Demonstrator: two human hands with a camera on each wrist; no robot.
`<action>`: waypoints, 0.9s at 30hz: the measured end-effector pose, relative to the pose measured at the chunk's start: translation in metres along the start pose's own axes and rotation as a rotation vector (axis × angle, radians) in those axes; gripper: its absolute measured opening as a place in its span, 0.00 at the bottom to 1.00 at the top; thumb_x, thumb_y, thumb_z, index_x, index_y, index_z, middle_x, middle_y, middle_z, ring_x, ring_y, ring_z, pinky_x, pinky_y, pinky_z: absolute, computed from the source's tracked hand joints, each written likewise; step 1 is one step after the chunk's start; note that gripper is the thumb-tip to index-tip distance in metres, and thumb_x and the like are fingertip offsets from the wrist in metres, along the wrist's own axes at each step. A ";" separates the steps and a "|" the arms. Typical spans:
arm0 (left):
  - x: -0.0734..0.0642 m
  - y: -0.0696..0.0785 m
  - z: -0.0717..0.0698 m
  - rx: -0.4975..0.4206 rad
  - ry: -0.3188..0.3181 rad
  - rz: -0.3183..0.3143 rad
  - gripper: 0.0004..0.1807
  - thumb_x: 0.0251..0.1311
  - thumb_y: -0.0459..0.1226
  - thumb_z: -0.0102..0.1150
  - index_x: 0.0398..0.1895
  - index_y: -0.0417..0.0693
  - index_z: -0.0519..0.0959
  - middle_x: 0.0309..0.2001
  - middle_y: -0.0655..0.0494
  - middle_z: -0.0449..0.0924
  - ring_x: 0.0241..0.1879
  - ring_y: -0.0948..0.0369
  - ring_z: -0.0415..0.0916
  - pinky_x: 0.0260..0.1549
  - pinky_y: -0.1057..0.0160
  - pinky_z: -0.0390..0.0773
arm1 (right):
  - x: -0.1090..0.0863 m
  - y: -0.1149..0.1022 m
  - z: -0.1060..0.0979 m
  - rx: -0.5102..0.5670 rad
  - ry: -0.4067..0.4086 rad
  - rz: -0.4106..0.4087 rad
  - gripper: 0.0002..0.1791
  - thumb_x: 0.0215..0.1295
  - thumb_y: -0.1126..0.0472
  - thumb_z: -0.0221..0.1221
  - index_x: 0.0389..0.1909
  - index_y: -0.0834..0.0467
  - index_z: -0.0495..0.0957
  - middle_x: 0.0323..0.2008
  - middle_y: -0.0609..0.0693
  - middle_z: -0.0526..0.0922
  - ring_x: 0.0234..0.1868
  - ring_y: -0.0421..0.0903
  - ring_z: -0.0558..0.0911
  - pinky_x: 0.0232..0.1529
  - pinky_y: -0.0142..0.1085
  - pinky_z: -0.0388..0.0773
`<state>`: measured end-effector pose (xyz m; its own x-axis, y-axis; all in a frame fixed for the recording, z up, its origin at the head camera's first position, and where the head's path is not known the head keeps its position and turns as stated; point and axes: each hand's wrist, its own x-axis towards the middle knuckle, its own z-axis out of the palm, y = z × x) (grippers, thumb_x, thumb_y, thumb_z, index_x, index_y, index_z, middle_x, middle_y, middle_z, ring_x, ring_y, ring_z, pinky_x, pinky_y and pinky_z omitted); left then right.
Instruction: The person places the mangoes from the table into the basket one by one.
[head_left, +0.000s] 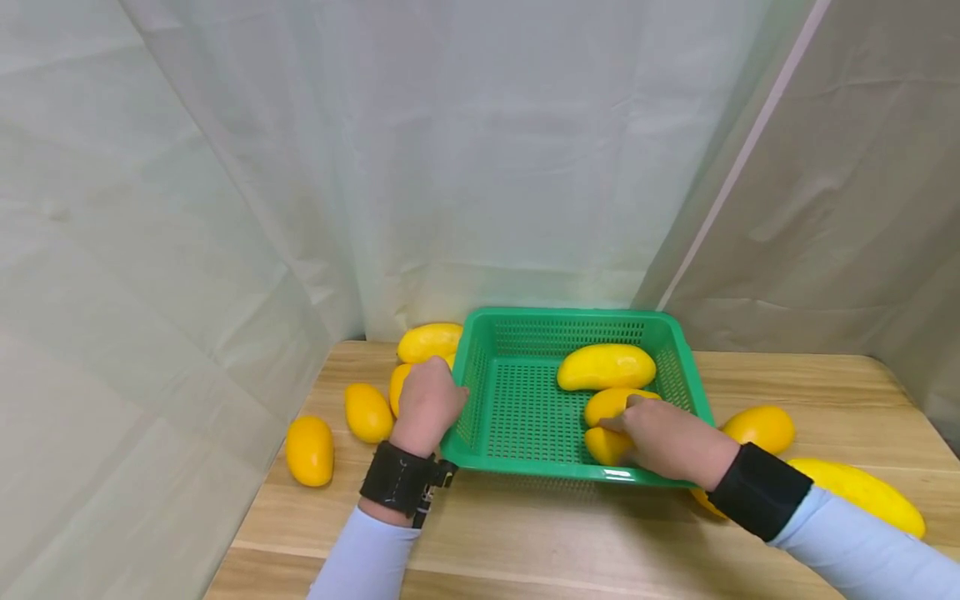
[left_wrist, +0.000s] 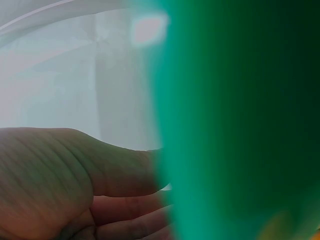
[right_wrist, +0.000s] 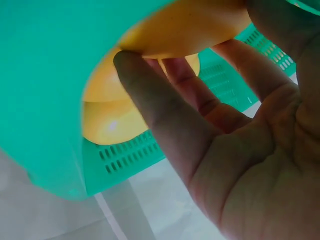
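A green plastic basket (head_left: 525,467) with slotted walls stands on the wooden table. My left hand (head_left: 429,402) grips its left rim; in the left wrist view the thumb (left_wrist: 125,172) and fingers go to the blurred green wall (left_wrist: 215,120). Inside the basket, toward its right front, my right hand (head_left: 667,435) holds a mango (head_left: 606,447), with thumb and fingers round it in the right wrist view, where the mango (right_wrist: 187,27) is partly cut off. Just behind it lies another mango (head_left: 611,405), and beyond that a longer yellow fruit (head_left: 606,367).
Left of the basket lie a mango (head_left: 309,451), another mango (head_left: 367,412) and several yellow fruits partly hidden by my left hand. On the right are a mango (head_left: 761,428) and a long yellow fruit (head_left: 862,492). Pale curtains (head_left: 525,167) hang behind the table.
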<state>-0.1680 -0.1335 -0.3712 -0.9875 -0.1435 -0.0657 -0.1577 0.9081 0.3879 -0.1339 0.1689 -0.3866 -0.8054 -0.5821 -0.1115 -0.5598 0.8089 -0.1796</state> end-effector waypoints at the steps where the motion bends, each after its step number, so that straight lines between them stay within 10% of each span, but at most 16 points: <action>1: 0.000 0.000 0.000 -0.002 0.000 0.000 0.13 0.53 0.41 0.64 0.21 0.40 0.75 0.16 0.51 0.74 0.13 0.59 0.72 0.10 0.67 0.68 | 0.000 0.000 0.000 -0.001 -0.001 0.006 0.25 0.49 0.51 0.69 0.51 0.51 0.80 0.29 0.45 0.74 0.30 0.41 0.68 0.33 0.33 0.71; 14: -0.001 0.001 0.000 -0.002 0.006 -0.002 0.13 0.52 0.40 0.63 0.20 0.40 0.75 0.16 0.51 0.74 0.13 0.59 0.72 0.10 0.67 0.68 | -0.012 0.000 -0.025 0.095 -0.024 0.095 0.30 0.53 0.50 0.66 0.57 0.56 0.75 0.47 0.54 0.79 0.42 0.46 0.77 0.42 0.41 0.78; 27: 0.000 0.000 0.001 -0.003 0.004 0.000 0.14 0.52 0.41 0.64 0.20 0.41 0.75 0.15 0.51 0.74 0.13 0.59 0.72 0.10 0.67 0.68 | -0.041 0.050 -0.060 0.043 0.176 0.281 0.34 0.61 0.50 0.59 0.62 0.67 0.66 0.54 0.71 0.71 0.50 0.65 0.74 0.47 0.57 0.75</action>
<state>-0.1675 -0.1332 -0.3722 -0.9875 -0.1449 -0.0616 -0.1575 0.9071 0.3903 -0.1401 0.2384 -0.3323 -0.9504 -0.3109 0.0074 -0.3056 0.9293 -0.2075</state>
